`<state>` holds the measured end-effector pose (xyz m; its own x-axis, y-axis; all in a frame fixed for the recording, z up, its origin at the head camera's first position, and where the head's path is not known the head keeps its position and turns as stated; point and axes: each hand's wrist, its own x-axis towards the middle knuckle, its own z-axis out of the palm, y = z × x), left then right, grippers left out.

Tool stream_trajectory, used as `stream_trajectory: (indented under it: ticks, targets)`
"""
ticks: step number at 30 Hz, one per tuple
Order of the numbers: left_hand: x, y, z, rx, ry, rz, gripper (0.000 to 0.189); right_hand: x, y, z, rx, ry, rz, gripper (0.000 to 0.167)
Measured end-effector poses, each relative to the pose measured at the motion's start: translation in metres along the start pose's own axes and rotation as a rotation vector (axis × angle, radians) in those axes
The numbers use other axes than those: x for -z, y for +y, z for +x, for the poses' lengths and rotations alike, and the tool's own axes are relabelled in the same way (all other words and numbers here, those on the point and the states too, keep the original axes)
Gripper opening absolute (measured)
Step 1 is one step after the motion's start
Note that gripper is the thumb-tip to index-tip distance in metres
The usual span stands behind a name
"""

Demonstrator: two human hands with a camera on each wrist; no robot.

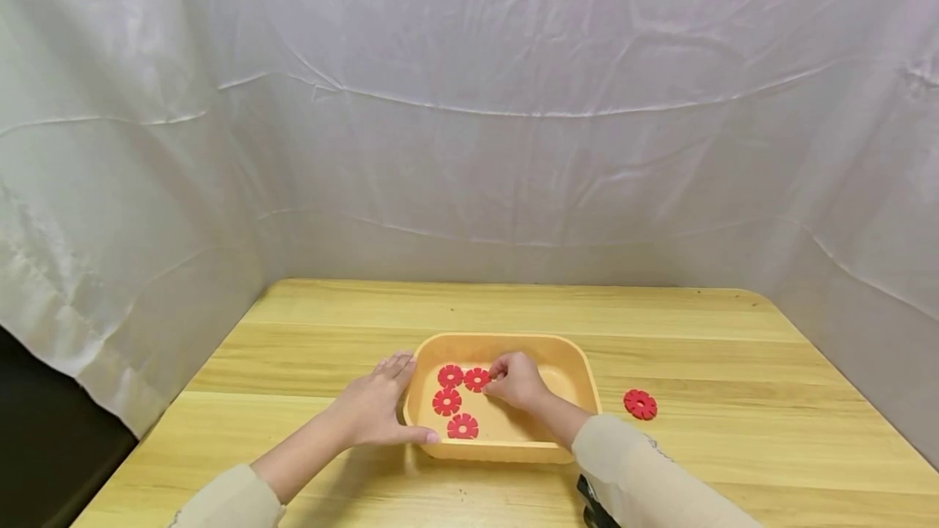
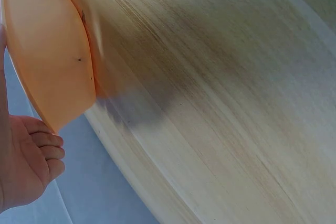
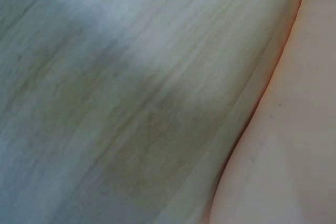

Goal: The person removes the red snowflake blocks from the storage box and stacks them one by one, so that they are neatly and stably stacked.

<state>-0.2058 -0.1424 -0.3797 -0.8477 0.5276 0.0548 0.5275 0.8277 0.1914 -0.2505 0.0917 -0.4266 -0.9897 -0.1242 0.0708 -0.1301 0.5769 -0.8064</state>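
Observation:
A shallow orange plastic tray (image 1: 506,451) stands on the table, and its outer wall also shows in the left wrist view. My left hand (image 1: 377,407) holds the tray's left end, thumb over the front rim and fingers at the far left corner. Inside, my right hand (image 1: 519,383) pinches the right edge of a red slotted building disc (image 1: 471,385). More red discs of this kind lie flat in the tray's left half, among them a front disc (image 1: 453,429). The right wrist view shows the tray's wall (image 3: 283,150) but no fingers.
One more red slotted disc (image 1: 641,413) lies on the wooden table (image 1: 719,365), right of the tray. A small black object (image 1: 596,503) shows beneath the right sleeve. Pale curtains (image 1: 513,169) hang behind the table and along both sides.

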Motion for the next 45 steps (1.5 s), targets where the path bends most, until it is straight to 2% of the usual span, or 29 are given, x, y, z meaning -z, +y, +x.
stream_trajectory:
  ticks: [17, 24, 28, 30, 36, 45]
  targets:
    - [0.002, 0.000, 0.000, -0.005, 0.010, -0.007, 0.110, -0.001, 0.000, 0.001, 0.047, 0.025, -0.049, 0.010]
    - [0.001, 0.000, 0.000, -0.007, 0.014, -0.002, 0.111, 0.005, 0.004, -0.001, 0.157, -0.003, -0.033, 0.007]
    - [0.001, 0.000, 0.001, -0.009, 0.014, -0.001, 0.111, 0.007, 0.000, -0.003, 0.137, -0.002, -0.014, 0.007]
    - [0.001, 0.000, 0.001, -0.008, 0.014, -0.001, 0.111, 0.008, -0.004, -0.004, 0.091, -0.001, -0.011, 0.008]
    - [0.000, 0.000, 0.001, -0.003, 0.017, 0.001, 0.111, 0.007, -0.006, -0.003, 0.084, 0.026, -0.043, 0.008]
    - [0.000, 0.000, 0.000, 0.002, 0.010, -0.006, 0.110, 0.011, -0.007, -0.002, 0.086, 0.015, 0.069, 0.011]
